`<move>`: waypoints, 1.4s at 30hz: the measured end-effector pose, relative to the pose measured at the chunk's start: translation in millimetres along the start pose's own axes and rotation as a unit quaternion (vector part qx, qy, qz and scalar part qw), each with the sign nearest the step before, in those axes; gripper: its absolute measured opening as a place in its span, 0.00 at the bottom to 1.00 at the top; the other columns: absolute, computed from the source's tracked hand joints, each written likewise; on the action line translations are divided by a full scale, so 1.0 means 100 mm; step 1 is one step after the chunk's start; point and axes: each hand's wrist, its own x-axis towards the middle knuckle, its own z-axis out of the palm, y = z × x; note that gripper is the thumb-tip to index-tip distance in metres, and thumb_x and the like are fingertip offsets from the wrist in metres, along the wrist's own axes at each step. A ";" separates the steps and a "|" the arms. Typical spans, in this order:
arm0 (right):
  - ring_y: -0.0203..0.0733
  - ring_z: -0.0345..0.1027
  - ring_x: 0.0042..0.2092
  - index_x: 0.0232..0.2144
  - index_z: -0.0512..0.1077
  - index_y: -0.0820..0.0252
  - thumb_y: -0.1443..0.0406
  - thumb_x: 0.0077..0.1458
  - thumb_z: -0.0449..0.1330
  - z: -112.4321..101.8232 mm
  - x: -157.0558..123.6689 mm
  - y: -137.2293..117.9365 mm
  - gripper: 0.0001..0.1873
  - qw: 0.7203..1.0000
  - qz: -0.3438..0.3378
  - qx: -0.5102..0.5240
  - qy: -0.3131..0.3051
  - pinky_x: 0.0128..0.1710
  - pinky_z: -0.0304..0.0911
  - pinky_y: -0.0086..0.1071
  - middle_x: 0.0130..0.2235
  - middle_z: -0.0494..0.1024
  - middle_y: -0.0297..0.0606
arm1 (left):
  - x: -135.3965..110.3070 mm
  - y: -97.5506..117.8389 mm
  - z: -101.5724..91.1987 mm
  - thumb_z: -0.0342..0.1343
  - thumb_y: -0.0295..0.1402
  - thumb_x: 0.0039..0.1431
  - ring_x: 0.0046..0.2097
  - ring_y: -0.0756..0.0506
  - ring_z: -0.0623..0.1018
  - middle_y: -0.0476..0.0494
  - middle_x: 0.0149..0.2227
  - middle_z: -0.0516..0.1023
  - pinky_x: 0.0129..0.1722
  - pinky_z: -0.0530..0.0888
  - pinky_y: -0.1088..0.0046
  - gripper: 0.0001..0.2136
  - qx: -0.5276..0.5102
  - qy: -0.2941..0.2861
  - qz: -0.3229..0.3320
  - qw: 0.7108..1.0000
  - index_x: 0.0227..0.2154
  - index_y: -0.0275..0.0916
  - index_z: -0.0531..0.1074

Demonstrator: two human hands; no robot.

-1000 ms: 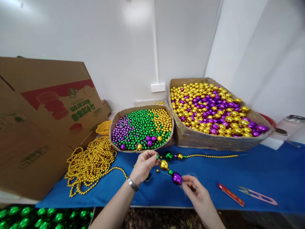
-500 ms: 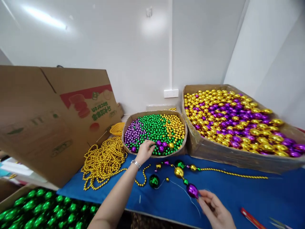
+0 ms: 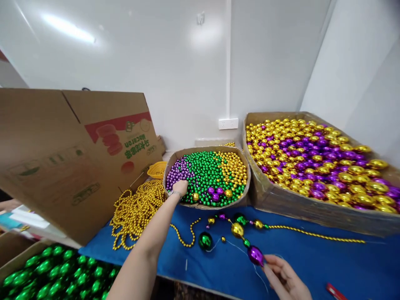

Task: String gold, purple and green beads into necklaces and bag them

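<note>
My right hand (image 3: 286,277) pinches the lower end of a large purple bead (image 3: 255,255), at the end of a string with a small green bead (image 3: 246,243), a big gold bead (image 3: 237,229) and others. My left hand (image 3: 180,187) is curled down onto the small purple beads (image 3: 177,168) in the small oval box (image 3: 246,196); its fingertips are hidden among them. Small green beads (image 3: 203,166) and gold beads (image 3: 234,168) share that box. A large green ball (image 3: 205,241) and thin thread (image 3: 234,246) lie on the blue cloth near my right hand.
A big box (image 3: 296,212) of gold and purple beads stands at right. Gold bead chains (image 3: 137,212) lie left beside a yellow basket (image 3: 156,169) and a tall carton (image 3: 71,166). Large green beads (image 3: 56,271) fill a box lower left. A red-handled tool (image 3: 336,291) lies lower right.
My left hand has moved left within the small box, from the green beads near the larger purple ones to the small purple beads. My right hand still pinches the large purple bead.
</note>
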 end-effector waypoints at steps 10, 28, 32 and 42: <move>0.43 0.71 0.35 0.34 0.72 0.58 0.49 0.41 0.63 0.05 -0.06 -0.02 0.22 1.000 -0.015 0.000 -0.008 0.35 0.67 0.28 0.31 0.77 0.37 | -0.26 0.13 -0.16 0.52 0.34 0.59 0.47 0.41 0.73 0.37 0.43 0.73 0.45 0.70 0.60 0.12 -0.148 0.057 0.009 0.987 0.44 0.35 0.69; 0.40 0.69 0.34 0.36 0.70 0.59 0.53 0.49 0.60 0.08 -0.11 -0.08 0.17 0.998 -0.057 -0.005 -0.015 0.34 0.64 0.28 0.31 0.75 0.36 | -1.51 1.06 0.22 0.60 0.39 0.52 0.30 0.49 0.77 0.41 0.31 0.78 0.29 0.73 0.76 0.13 -0.805 -0.205 0.095 0.549 0.36 0.35 0.71; 0.40 0.69 0.34 0.37 0.70 0.59 0.52 0.50 0.59 0.08 -0.10 -0.07 0.18 0.998 -0.054 -0.013 -0.014 0.34 0.64 0.28 0.30 0.74 0.36 | -1.53 1.08 0.23 0.59 0.38 0.54 0.30 0.50 0.76 0.40 0.32 0.78 0.29 0.73 0.77 0.12 -0.805 -0.200 0.093 0.551 0.36 0.34 0.70; 0.39 0.68 0.35 0.38 0.68 0.58 0.53 0.51 0.58 0.07 -0.09 0.00 0.17 0.997 -0.064 -0.020 -0.027 0.35 0.64 0.27 0.32 0.74 0.36 | -1.58 1.10 0.24 0.62 0.34 0.51 0.32 0.51 0.75 0.44 0.33 0.76 0.29 0.72 0.77 0.11 -0.807 -0.159 0.101 0.560 0.36 0.36 0.71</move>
